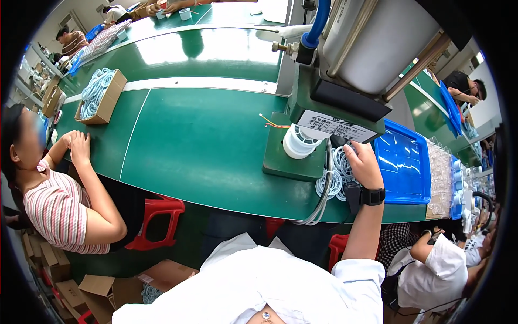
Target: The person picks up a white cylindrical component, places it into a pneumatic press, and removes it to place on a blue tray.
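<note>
My right hand (366,166) reaches over a pile of light-blue plastic spoked rings (335,182), beside the press head (340,110). Its thumb lies close to the forefinger and the other fingers curl out of sight; whatever they hold, if anything, is hidden. A white round plastic part (300,142) stands on the press's green base (291,168), under the head, with thin red and yellow wires (274,124) at its left. My left hand is almost wholly hidden; only a small skin-coloured patch (191,274) shows beside my white shirt.
A blue tray (402,162) lies right of my hand, with clear plastic parts beyond it. Grey cables (318,211) run over the table's near edge. A cardboard box (110,100) of light-blue rings stands far left, near a seated co-worker (65,210). Red stools (160,221) stand below.
</note>
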A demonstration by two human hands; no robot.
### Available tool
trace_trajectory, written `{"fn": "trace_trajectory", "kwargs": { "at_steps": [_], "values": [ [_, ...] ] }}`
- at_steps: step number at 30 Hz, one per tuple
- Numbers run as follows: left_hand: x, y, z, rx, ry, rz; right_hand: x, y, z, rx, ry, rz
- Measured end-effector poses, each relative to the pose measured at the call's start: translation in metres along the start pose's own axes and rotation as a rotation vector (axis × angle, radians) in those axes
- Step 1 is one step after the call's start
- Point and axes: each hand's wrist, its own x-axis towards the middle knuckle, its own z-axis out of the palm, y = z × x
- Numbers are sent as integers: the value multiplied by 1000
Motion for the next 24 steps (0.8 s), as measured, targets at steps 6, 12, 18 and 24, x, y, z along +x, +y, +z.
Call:
{"fn": "trace_trajectory", "kwargs": {
  "at_steps": [6,12,18,24],
  "values": [
    [8,4,-12,105,18,54,-3,4,6,-30,26,-46],
    [-17,79,21,202,1,130,-5,-15,-2,211,67,-169],
    [-212,334,93,394,-35,1188,18,-94,19,388,-15,-215],
    [-220,469,155,1051,263,1811,15,-90,11,489,112,-86]
  ]
}}
